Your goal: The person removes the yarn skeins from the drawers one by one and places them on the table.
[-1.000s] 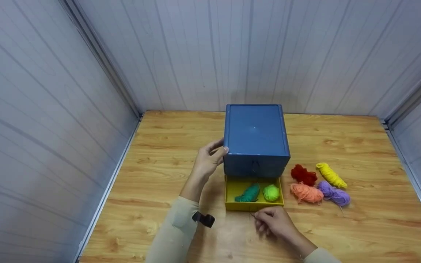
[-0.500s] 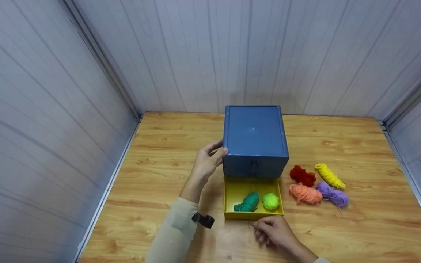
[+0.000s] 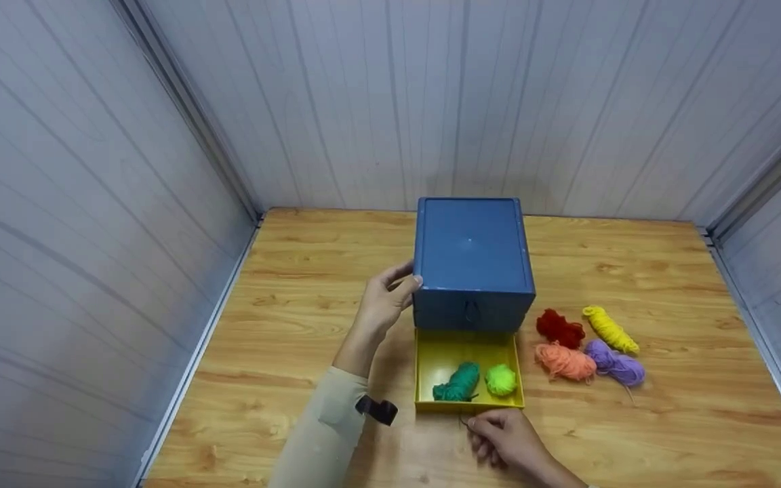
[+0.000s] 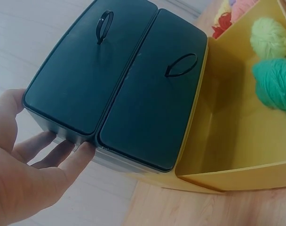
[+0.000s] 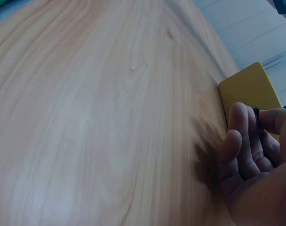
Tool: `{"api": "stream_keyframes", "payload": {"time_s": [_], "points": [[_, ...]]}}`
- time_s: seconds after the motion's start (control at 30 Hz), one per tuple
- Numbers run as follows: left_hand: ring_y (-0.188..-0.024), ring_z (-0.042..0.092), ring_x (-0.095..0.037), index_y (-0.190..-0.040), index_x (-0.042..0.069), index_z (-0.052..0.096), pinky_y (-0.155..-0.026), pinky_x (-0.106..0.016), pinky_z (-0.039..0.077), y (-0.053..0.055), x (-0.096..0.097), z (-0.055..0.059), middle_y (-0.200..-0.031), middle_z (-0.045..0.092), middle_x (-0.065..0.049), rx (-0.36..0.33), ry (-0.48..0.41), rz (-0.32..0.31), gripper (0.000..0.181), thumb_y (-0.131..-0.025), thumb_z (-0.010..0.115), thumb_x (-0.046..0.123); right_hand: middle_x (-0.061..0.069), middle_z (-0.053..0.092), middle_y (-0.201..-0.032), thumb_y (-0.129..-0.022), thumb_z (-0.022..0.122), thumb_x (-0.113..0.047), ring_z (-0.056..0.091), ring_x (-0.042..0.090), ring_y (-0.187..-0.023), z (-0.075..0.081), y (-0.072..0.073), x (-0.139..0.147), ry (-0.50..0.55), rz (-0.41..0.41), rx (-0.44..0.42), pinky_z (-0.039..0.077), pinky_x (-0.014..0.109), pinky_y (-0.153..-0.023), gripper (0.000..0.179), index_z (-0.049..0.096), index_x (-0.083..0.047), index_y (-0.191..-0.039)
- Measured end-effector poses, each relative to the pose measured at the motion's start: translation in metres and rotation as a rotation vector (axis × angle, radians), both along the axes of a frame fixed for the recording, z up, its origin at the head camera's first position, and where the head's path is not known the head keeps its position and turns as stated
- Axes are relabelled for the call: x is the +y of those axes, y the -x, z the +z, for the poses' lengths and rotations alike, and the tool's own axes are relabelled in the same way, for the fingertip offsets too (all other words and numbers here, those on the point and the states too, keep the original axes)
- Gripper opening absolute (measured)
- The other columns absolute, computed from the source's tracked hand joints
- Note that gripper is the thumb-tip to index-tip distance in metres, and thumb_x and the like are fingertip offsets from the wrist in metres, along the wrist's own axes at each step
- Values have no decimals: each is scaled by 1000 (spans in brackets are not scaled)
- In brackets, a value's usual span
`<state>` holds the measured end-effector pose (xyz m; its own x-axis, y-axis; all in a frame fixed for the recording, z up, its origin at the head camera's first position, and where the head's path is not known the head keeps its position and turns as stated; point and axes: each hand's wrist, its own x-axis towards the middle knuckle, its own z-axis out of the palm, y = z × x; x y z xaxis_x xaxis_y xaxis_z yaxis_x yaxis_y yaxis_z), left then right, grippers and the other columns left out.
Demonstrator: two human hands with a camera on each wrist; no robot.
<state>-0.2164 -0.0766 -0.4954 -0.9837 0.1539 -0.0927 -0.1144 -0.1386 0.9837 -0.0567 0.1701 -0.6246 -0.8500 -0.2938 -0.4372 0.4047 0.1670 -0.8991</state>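
A blue drawer cabinet (image 3: pixel 474 244) stands on the table with its yellow bottom drawer (image 3: pixel 431 366) pulled out at the front. Inside that drawer lie a teal yarn skein (image 3: pixel 459 383) and a lime yarn ball (image 3: pixel 501 380). My left hand (image 3: pixel 385 298) rests against the cabinet's left side, thumb at the upper front corner; in the left wrist view its fingertips (image 4: pixel 82 153) touch the side wall. With thumb and index finger my right hand (image 3: pixel 507 439) pinches the small dark loop handle (image 5: pixel 256 112) at the drawer's front.
Red yarn (image 3: pixel 560 329), yellow yarn (image 3: pixel 611 329), peach yarn (image 3: pixel 565 362) and purple yarn (image 3: pixel 615 364) lie on the table right of the cabinet. The upper blue drawers, each with a loop handle (image 4: pixel 180 66), are closed. Pale panel walls enclose the wooden table (image 3: pixel 282 325).
The yellow drawer has slid farther out toward me, together with my right hand on its handle. The two yarns inside came along. My left hand has stayed on the cabinet.
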Motion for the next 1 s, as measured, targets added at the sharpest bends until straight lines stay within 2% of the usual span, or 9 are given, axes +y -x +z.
{"api": "stream_keyframes", "payload": {"time_s": [0.13, 0.27, 0.57, 0.8, 1.0], "points": [[-132, 58, -29, -147, 4, 55, -108, -43, 51, 0, 0, 0, -147, 56, -15, 2, 5, 1, 50, -99, 67, 13, 4, 71, -71, -101, 66, -27, 60, 9, -53, 1, -1, -1, 11, -1, -5, 48, 24, -45, 36, 75, 7, -93], [-132, 58, -29, -147, 4, 55, -109, -43, 50, 0, 0, -1, -147, 57, -16, 5, 6, 3, 51, -99, 68, 13, 6, 71, -73, -102, 65, -28, 61, 10, -53, 6, -1, 2, 24, 33, 2, 48, 24, -44, 37, 74, 8, -96], [-134, 57, -30, -147, 4, 56, -109, -43, 50, 0, 0, -1, -148, 57, -15, 6, 4, 0, 51, -98, 68, 13, 15, 75, -86, -99, 69, -31, 67, 13, -66, 33, 7, 16, -20, 137, 36, 53, 27, -52, 36, 74, 4, -111], [-134, 57, -29, -146, 5, 56, -109, -44, 50, -2, -1, 1, -147, 57, -14, 8, 30, 3, 51, -98, 68, 16, 20, 75, -94, -96, 74, -23, 70, 21, -72, 57, 14, 19, -25, 148, 159, 54, 25, -53, 36, 71, 8, -113], [-132, 58, -28, -146, 6, 57, -109, -44, 50, -2, -1, 0, -145, 59, -14, 7, 25, 4, 50, -98, 68, 15, 15, 75, -95, -94, 76, -20, 70, 25, -73, 71, 24, 19, -43, 133, 203, 55, 27, -54, 35, 70, 7, -115]]}}
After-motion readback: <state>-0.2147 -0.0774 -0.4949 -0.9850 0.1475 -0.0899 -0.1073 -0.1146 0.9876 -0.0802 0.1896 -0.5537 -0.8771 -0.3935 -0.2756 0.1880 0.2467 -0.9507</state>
